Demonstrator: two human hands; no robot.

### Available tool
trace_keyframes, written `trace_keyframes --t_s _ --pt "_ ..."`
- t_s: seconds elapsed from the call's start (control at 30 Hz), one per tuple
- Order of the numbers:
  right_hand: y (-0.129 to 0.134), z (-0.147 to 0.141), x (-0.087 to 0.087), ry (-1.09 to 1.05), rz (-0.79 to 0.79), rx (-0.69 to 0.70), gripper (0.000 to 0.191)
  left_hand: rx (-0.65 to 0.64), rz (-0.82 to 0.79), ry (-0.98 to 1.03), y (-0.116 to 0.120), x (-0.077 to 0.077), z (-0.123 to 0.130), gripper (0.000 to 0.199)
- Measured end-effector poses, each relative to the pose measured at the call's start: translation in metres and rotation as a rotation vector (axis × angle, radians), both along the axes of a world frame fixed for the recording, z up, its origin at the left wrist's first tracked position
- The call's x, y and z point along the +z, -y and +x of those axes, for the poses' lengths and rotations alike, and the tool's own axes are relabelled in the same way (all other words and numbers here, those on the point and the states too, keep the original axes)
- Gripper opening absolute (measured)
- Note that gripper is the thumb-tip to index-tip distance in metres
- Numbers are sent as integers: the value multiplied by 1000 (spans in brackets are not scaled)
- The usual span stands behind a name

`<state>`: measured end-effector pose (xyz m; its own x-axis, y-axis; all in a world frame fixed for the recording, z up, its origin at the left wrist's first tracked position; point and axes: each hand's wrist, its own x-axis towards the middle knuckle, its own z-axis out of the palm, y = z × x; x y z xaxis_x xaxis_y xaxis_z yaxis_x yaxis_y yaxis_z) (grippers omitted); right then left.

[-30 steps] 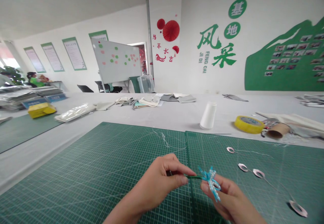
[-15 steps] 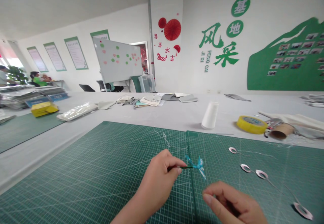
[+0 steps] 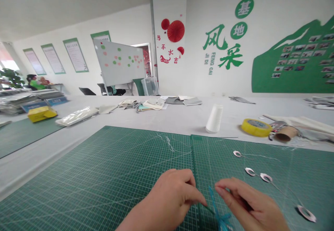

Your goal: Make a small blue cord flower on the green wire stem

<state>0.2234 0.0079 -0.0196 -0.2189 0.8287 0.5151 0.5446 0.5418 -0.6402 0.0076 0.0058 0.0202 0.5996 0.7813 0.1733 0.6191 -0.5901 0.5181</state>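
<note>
My left hand [image 3: 169, 198] is pinched shut on a thin green wire stem [image 3: 208, 208] at the bottom of the view. A blue ribbon bow [image 3: 221, 218] sits on the stem's end, partly cut off by the frame edge. My right hand [image 3: 247, 203] is beside the bow with its fingers apart, holding nothing that I can see. One blue ribbon strand [image 3: 211, 192] rises between my hands. Both hands are over a green cutting mat [image 3: 104, 175].
Several small silver rings on thin wires [image 3: 249, 171] lie on the mat's right side. Beyond the mat stand a white yarn cone [image 3: 215, 118], yellow tape [image 3: 256, 127] and a cardboard tube [image 3: 286, 133]. Fabric pieces [image 3: 153, 103] lie further back; a person [image 3: 34, 83] sits far left.
Both hands have dropped lower in the view, taking the bow and stem to the bottom edge. My right hand has moved closer to the bow, and the stem now slants downward.
</note>
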Motion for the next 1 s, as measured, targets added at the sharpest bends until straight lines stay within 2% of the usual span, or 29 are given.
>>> trace_keyframes --t_s 0.13,0.2,0.4,0.53,0.7,0.9,1.0 --pt "-9 4 -3 51 -243 58 25 -74 -109 83 3 5 0 33" --pt "-14 6 -4 11 -384 103 29 -98 -172 148 4 6 -1 33" --pt "-19 3 -7 -318 -741 275 35 -117 -349 330 6 13 -3 34" --pt "-18 -6 -17 -502 -951 347 41 -77 -364 449 3 16 -3 31" --pt "-17 -12 -25 -559 -1000 363 46 1 -431 589 -2 8 -2 30" --pt "-9 -12 -8 -750 -923 248 37 203 -569 740 -9 -5 -1 23" --pt "-8 -12 -5 -789 -898 228 35 243 -673 773 -9 -5 1 21"
